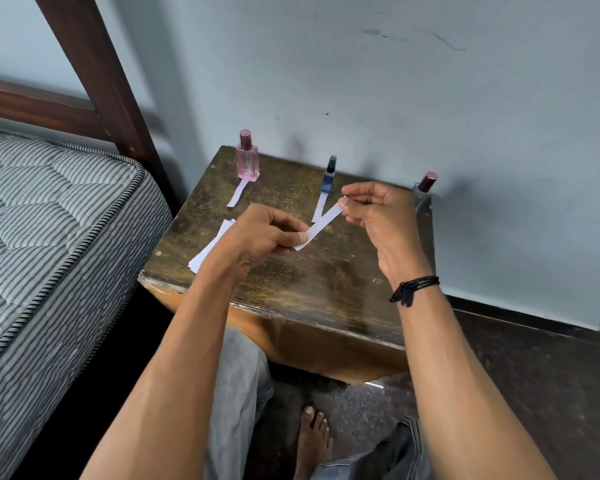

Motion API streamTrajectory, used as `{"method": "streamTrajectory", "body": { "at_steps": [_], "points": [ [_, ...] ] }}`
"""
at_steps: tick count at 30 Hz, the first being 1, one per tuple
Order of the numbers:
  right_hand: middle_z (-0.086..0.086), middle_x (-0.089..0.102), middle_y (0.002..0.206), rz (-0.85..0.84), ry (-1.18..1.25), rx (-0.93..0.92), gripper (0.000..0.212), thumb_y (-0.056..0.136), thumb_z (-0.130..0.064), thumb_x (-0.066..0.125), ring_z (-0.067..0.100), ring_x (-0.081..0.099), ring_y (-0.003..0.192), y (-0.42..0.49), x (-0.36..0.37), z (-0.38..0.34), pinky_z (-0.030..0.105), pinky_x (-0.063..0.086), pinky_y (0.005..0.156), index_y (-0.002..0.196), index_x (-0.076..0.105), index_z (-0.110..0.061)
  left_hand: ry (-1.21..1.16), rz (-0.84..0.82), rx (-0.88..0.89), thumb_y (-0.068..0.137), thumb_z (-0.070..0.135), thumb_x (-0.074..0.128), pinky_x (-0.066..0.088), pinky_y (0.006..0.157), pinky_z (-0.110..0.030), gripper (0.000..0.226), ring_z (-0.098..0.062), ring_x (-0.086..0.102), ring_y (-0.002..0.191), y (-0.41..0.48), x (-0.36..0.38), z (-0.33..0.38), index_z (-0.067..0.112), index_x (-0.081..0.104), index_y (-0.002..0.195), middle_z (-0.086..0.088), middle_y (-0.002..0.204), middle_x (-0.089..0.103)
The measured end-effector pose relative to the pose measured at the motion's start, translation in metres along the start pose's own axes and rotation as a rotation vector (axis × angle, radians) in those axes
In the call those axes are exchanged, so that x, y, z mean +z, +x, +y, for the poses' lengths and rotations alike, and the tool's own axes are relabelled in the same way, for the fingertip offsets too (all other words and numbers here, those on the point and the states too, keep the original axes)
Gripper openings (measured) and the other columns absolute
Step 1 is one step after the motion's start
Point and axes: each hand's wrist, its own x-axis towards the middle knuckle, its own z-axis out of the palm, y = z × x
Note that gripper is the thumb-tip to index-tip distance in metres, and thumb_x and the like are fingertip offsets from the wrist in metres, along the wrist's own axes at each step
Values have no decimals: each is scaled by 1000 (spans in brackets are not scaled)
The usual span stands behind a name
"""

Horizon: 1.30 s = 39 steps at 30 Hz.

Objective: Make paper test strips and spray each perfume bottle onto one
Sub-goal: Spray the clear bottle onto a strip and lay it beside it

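A white paper strip (321, 224) is stretched above the small wooden table (326, 271). My left hand (260, 235) pinches its lower end and my right hand (374, 209) pinches its upper end. A pink perfume bottle (247, 161) stands at the back left with a paper strip (237, 192) lying in front of it. A slim dark-blue spray bottle (329, 174) stands at the back middle, with another strip (320, 211) before it. A clear bottle with a maroon cap (425, 190) stands at the back right, partly hidden by my right hand.
Folded white paper (210, 245) lies on the table's left side under my left wrist. A striped mattress (49, 220) and dark wooden bed frame (97, 71) stand close on the left. The wall runs right behind the bottles. My knee and bare foot (314, 441) are under the table's front edge.
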Motion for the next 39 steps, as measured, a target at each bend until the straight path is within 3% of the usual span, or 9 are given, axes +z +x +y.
{"method": "streamTrajectory", "body": {
  "at_steps": [4, 8, 11, 13, 17, 21, 30, 35, 39],
  "points": [
    [8, 77, 88, 31, 6, -1, 21, 86, 7, 75, 19, 73, 84, -2, -14, 3, 22, 58, 70, 88, 75, -14, 17, -28, 20, 81, -6, 76, 58, 66, -18, 17, -9, 69, 69, -1, 8, 2, 2, 77, 96, -3, 75, 74],
    [6, 77, 87, 43, -64, -46, 22, 87, 6, 75, 16, 72, 81, -3, -19, 9, 26, 61, 76, 88, 74, -17, 56, -88, 12, 80, -12, 75, 60, 67, -20, 21, -16, 71, 71, -1, 22, 2, -6, 73, 100, -12, 79, 73],
    [-1, 77, 88, 7, -175, -86, 26, 88, 3, 74, 5, 70, 78, -1, -21, 13, 20, 57, 73, 87, 74, -22, 203, -154, -23, 80, -2, 80, 57, 64, -17, 27, -17, 68, 76, -1, 29, 3, -3, 72, 105, -17, 89, 74],
    [-5, 76, 89, -47, -293, -122, 25, 90, 0, 73, -2, 68, 76, 1, -23, 13, 13, 52, 70, 88, 74, -25, 272, -173, -23, 81, 11, 82, 55, 66, -18, 25, -10, 66, 72, 0, 30, 3, 4, 75, 104, -8, 85, 75],
    [-10, 74, 87, -183, -511, -175, 18, 91, -7, 76, -6, 65, 74, 3, -23, 13, 4, 44, 66, 95, 72, -24, 177, 40, 65, 82, 28, 81, 56, 78, -24, 21, -7, 72, 82, 4, 20, -2, 19, 78, 101, 5, 88, 77],
    [-14, 76, 84, -246, -594, -207, 17, 89, -11, 79, -8, 66, 76, 1, -16, 13, 14, 46, 72, 97, 72, -25, 171, 87, 164, 78, 21, 85, 58, 89, -29, 31, -15, 73, 92, 5, 22, -1, 17, 77, 108, 1, 95, 78],
    [-13, 78, 88, -260, -617, -253, 18, 92, -10, 76, 0, 72, 88, 0, -3, 18, 28, 57, 88, 101, 72, -25, 114, 184, 164, 78, 6, 84, 64, 78, -42, 31, -19, 75, 71, 13, 41, -10, 11, 73, 107, -2, 73, 73],
    [-14, 77, 94, -144, -605, -208, 11, 95, -18, 73, 0, 70, 90, 6, -6, 18, 23, 53, 80, 101, 72, -28, 130, 216, 141, 82, -1, 79, 62, 69, -28, 27, -17, 71, 69, 18, 41, -11, 8, 74, 107, -5, 73, 68],
    [-13, 74, 97, -11, -600, -149, 10, 94, -22, 72, 5, 69, 91, 13, -23, 20, 23, 51, 79, 94, 70, -32, 184, 213, 99, 85, 0, 77, 64, 78, -36, 13, -20, 76, 73, 23, 41, -15, 8, 77, 95, -5, 78, 73]
  ]
}}
